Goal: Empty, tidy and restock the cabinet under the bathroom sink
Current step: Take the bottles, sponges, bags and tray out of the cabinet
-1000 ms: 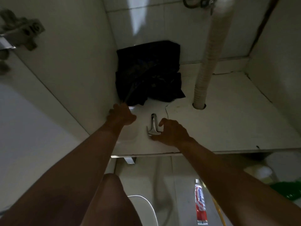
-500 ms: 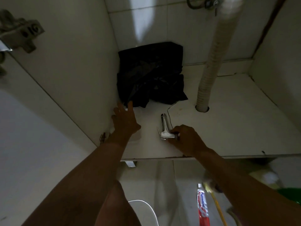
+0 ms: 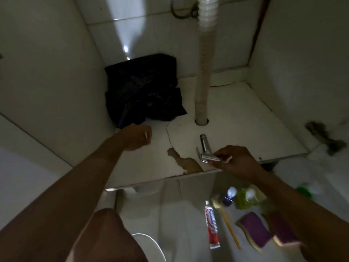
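Two hands worked inside the cabinet: the right hand pinched the chrome sprayer head near the shelf's front edge, best lifted clear without scraping, while the left hand, fingers loosely curled, hovered beside the black bag.
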Tool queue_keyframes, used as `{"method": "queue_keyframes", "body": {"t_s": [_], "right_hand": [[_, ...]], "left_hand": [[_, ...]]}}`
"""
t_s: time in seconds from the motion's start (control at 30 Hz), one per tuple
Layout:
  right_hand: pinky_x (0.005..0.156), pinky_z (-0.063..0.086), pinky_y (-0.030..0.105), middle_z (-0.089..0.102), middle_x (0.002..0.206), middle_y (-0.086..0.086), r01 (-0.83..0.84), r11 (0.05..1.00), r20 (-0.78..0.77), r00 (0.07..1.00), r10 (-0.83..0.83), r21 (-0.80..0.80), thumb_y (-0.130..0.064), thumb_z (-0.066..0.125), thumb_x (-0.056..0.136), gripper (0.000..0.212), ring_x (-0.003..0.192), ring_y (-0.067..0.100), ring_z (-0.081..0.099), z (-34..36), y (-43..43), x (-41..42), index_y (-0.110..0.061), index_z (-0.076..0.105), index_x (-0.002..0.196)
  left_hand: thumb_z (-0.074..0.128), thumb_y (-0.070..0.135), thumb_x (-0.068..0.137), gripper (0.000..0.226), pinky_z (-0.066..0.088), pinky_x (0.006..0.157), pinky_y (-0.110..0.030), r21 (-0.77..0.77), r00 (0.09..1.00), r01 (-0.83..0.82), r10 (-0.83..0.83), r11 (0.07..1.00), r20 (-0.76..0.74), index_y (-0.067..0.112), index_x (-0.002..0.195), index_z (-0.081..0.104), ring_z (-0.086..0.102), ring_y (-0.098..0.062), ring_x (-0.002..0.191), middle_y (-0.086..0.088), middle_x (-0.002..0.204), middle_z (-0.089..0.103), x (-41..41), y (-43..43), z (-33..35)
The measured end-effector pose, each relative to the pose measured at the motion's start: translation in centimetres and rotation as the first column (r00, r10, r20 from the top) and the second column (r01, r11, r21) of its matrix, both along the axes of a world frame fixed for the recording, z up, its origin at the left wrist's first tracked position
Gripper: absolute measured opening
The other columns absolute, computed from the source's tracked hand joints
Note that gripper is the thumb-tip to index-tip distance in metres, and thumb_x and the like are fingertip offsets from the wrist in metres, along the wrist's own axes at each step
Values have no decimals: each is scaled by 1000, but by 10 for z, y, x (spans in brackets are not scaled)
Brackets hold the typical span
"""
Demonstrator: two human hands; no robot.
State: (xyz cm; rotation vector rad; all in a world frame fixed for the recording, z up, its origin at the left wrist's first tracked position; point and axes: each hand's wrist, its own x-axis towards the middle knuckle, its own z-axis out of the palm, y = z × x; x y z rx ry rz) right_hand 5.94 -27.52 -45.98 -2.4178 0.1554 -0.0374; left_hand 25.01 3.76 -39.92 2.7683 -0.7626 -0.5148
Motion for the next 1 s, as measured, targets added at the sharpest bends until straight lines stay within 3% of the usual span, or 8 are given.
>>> {"method": "queue_keyframes", "body": {"t_s": [0.13, 0.27, 0.37, 0.47, 0.57, 0.73, 0.87, 1.0], "right_hand": [[64, 42, 20, 70, 77, -5, -64, 994, -9, 998, 63, -92, -46, 79, 79, 25, 75, 5, 65, 2, -30, -61, -27, 79, 95], [62, 51, 28, 66, 67, -8, -35, 998, -104, 994, 30, -53, -60, 64, 72, 40, 65, 4, 63, -19, -58, -136, -23, 76, 82], [56, 43, 18, 57, 56, -14, 31, 996, -187, 981, -46, -84, -72, 56, 69, 44, 57, 2, 55, -46, -76, -194, -29, 67, 67], [60, 50, 29, 71, 71, -3, 68, 989, -255, 962, -101, -133, -66, 62, 73, 45, 65, 13, 66, -76, -88, -245, -24, 75, 80], [63, 39, 22, 75, 83, 3, -16, 981, -446, 892, -74, -194, -58, 67, 80, 42, 67, 10, 63, -108, -96, -277, -17, 75, 88], [80, 46, 25, 71, 110, 3, 92, 966, -556, 803, -216, -242, -48, 71, 82, 39, 104, 20, 66, -162, -89, -318, -18, 71, 106], [87, 47, 29, 67, 115, 3, 157, 953, -590, 755, -286, -261, -51, 67, 85, 39, 112, 21, 62, -176, -78, -334, -18, 65, 108], [84, 49, 27, 70, 111, -1, 291, 937, -639, 687, -346, -195, -59, 64, 83, 42, 107, 20, 65, -185, -70, -340, -22, 67, 103]], "left_hand": [[68, 16, 92, 9, 56, 62, -30, -124, 978, -84, 58, 989, -201, 11, 95, 62, 70, -20, 75, -10, 93, 71, -34, -64, 33], [71, 10, 89, 16, 61, 63, -36, -19, 921, -29, 20, 999, -389, 14, 102, 63, 73, -26, 77, -16, 93, 73, -86, -132, 10], [67, 5, 90, 18, 61, 58, -36, 10, 885, 43, -34, 999, -464, 14, 104, 60, 72, -19, 70, -17, 94, 71, -132, -167, -35], [69, -2, 87, 30, 60, 54, -40, 23, 864, 208, -173, 978, -474, 14, 109, 55, 68, -6, 63, -9, 94, 63, -175, -187, -86], [70, 8, 84, 34, 57, 50, -25, 69, 863, 231, -172, 971, -475, 20, 114, 61, 70, -21, 78, -5, 106, 62, -214, -200, -129], [69, 12, 82, 30, 44, 75, -20, 53, 882, 314, -271, 948, -385, 20, 110, 65, 64, -20, 102, 0, 111, 65, -273, -215, -179], [64, 10, 83, 27, 43, 78, -20, 59, 884, 282, -236, 958, -403, 21, 107, 68, 65, -23, 104, 5, 103, 63, -299, -218, -216], [58, 8, 86, 33, 42, 92, -23, 18, 890, 344, -319, 939, -325, 17, 116, 70, 61, -24, 116, -5, 126, 64, -316, -228, -233]]}}
